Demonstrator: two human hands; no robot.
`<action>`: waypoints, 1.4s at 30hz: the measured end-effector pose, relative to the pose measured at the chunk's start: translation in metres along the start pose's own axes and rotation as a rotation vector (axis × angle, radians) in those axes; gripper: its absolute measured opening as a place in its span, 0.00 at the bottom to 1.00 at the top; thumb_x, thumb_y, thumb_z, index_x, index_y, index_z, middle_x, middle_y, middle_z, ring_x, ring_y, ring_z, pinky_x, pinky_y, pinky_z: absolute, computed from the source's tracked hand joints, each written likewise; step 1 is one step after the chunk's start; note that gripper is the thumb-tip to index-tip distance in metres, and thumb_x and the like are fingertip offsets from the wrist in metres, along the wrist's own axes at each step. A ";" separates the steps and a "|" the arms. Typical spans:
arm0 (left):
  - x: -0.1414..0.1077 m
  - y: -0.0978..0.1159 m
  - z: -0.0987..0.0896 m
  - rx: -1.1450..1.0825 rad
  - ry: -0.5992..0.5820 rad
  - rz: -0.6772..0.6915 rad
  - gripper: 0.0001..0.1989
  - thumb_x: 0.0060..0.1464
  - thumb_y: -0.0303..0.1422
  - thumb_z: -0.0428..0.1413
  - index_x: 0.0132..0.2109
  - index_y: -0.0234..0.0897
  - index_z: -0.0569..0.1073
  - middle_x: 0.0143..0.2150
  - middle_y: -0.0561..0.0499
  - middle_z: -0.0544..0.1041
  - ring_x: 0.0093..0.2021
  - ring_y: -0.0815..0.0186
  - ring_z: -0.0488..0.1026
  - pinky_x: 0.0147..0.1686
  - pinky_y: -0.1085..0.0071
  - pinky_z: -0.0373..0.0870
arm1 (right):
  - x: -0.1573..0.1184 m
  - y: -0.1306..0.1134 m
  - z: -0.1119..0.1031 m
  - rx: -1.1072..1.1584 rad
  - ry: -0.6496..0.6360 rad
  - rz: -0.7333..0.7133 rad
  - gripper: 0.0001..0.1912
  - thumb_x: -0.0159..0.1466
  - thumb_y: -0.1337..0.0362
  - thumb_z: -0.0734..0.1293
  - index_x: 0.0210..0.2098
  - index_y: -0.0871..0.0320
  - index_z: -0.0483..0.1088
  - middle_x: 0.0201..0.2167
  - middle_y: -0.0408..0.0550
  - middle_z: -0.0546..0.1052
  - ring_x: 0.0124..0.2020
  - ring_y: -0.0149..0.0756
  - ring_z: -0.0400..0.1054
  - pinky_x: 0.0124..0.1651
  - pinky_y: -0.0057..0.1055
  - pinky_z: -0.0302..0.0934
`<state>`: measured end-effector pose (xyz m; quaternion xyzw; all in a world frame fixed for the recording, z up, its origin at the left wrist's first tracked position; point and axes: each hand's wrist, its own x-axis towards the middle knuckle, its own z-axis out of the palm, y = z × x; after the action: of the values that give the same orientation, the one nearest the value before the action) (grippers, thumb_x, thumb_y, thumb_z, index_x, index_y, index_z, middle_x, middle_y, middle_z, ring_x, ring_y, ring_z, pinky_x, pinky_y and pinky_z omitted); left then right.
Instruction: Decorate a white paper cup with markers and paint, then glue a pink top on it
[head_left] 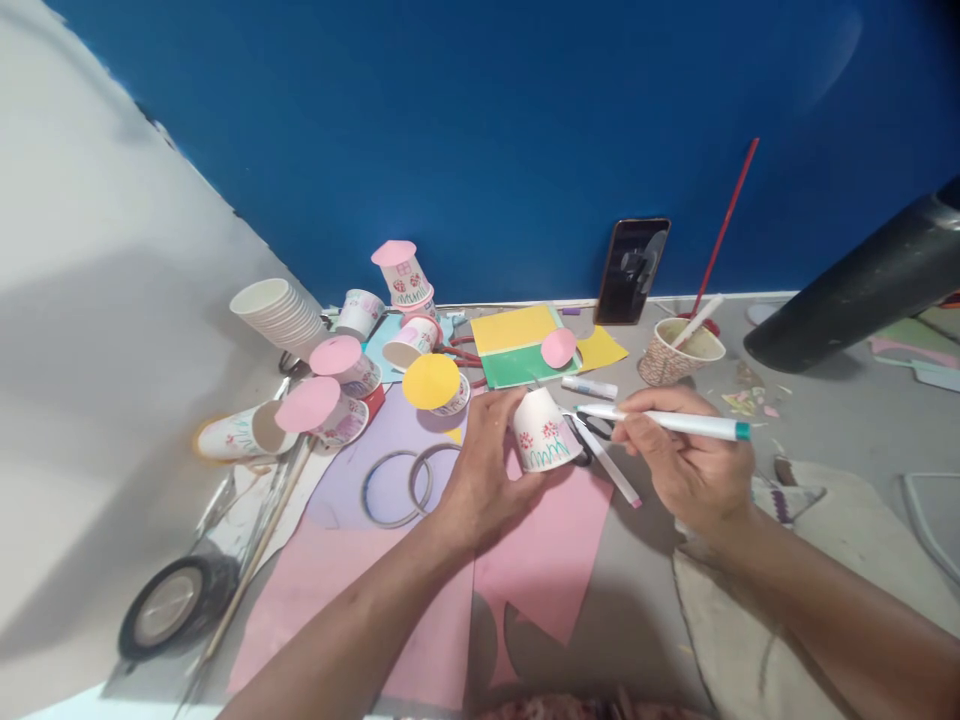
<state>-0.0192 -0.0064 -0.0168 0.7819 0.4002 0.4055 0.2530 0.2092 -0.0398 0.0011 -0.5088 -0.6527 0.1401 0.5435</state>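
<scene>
My left hand (491, 465) is closed round a small white paper cup (545, 430), held upside down, with red flowers and green zigzag strokes drawn on its side. In my right hand (686, 450) is a white marker with a green end (697, 424), its tip pointing left, a little right of the cup. Below the marker tip lie a pink-ended marker (615, 470) and dark-handled scissors (592, 428), partly covered. Pink paper (577, 540) lies beneath the cup. Just left of my left hand are two grey rings (388, 490).
Decorated cups with pink roofs (311, 405) and a yellow roof (431, 382) stand at the left, near stacked cups (274, 310). A phone (632, 270) leans on the blue wall. Rightward are a patterned cup (679, 358), a black cylinder (855, 280) and beige cloth (825, 580); black tape (169, 605) lies front left.
</scene>
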 end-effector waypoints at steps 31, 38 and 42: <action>0.007 0.004 -0.012 -0.708 -0.149 -0.294 0.37 0.46 0.31 0.72 0.62 0.43 0.70 0.68 0.41 0.70 0.65 0.48 0.74 0.65 0.51 0.74 | 0.023 0.008 -0.006 0.274 -0.481 0.206 0.46 0.51 0.55 0.86 0.65 0.48 0.68 0.66 0.57 0.76 0.65 0.54 0.74 0.63 0.47 0.73; 0.007 0.005 -0.012 -0.344 -0.104 -0.195 0.35 0.47 0.27 0.66 0.62 0.42 0.67 0.65 0.42 0.68 0.67 0.51 0.70 0.65 0.51 0.73 | 0.012 -0.003 -0.008 0.199 -0.063 0.058 0.09 0.74 0.57 0.68 0.49 0.50 0.79 0.31 0.45 0.84 0.31 0.40 0.81 0.35 0.37 0.78; 0.005 0.001 -0.010 -0.245 -0.118 -0.138 0.35 0.48 0.22 0.63 0.63 0.44 0.65 0.64 0.42 0.69 0.67 0.51 0.70 0.65 0.51 0.74 | 0.007 -0.012 -0.009 0.089 -0.125 -0.002 0.07 0.72 0.59 0.69 0.43 0.48 0.81 0.34 0.47 0.85 0.29 0.42 0.79 0.33 0.39 0.76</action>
<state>-0.0253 -0.0019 -0.0086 0.7384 0.3848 0.3862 0.3969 0.2117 -0.0423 0.0173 -0.4735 -0.6791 0.2000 0.5240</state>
